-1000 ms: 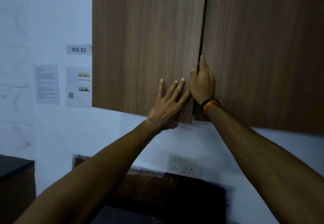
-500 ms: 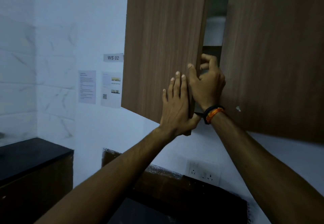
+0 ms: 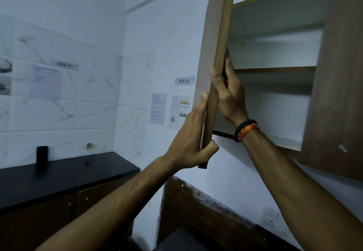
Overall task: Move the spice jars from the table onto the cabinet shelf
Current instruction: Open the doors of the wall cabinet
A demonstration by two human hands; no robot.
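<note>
The wall cabinet's left door (image 3: 220, 54) stands swung out, edge-on to me. My left hand (image 3: 191, 140) grips its lower edge from the outside, thumb hooked under the corner. My right hand (image 3: 228, 95), with a black and orange wristband, holds the same door from the inside, fingers wrapped around its edge. Behind it the white cabinet interior shows a brown shelf (image 3: 275, 70) with nothing visible on it. The right door (image 3: 341, 74) stays shut. No spice jars are in view.
A black countertop (image 3: 59, 178) runs along the tiled left wall with a small black object (image 3: 42, 155) standing on it. Paper sheets (image 3: 158, 109) and a "WS 02" label (image 3: 184, 81) hang on the wall. A wall socket (image 3: 272, 222) sits below the cabinet.
The left door has swung from shut to wide open, led by both hands. My view has turned left and the cabinet's inside now shows.
</note>
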